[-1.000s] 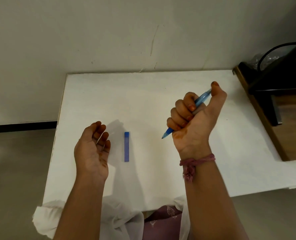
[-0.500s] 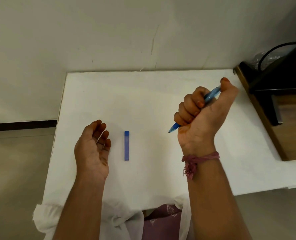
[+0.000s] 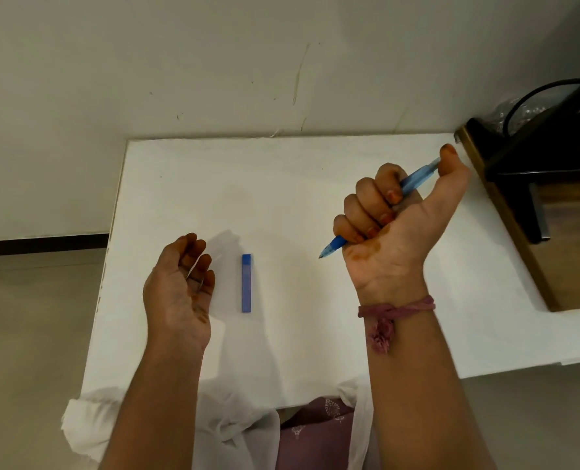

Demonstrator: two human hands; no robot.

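Hands over a white table, seen through the head camera I am watching from afar. I see the right hand raised above the tabletop, its four fingers curled into a fist round a blue pen. The thumb presses on the pen's far end, and the tip pokes out below the little finger, pointing down and to the left. The left hand holds nothing: its palm is turned up and inward and its fingers are loosely curled. Between the two hands a slim blue case lies flat on the table, its long axis running straight away from the person. It sits just to the right of the left fingers, apart from them, while the pen tip is further off to the case's right. I judge the left hand the nearer one for taking up the case, with a pinch across its narrow width.
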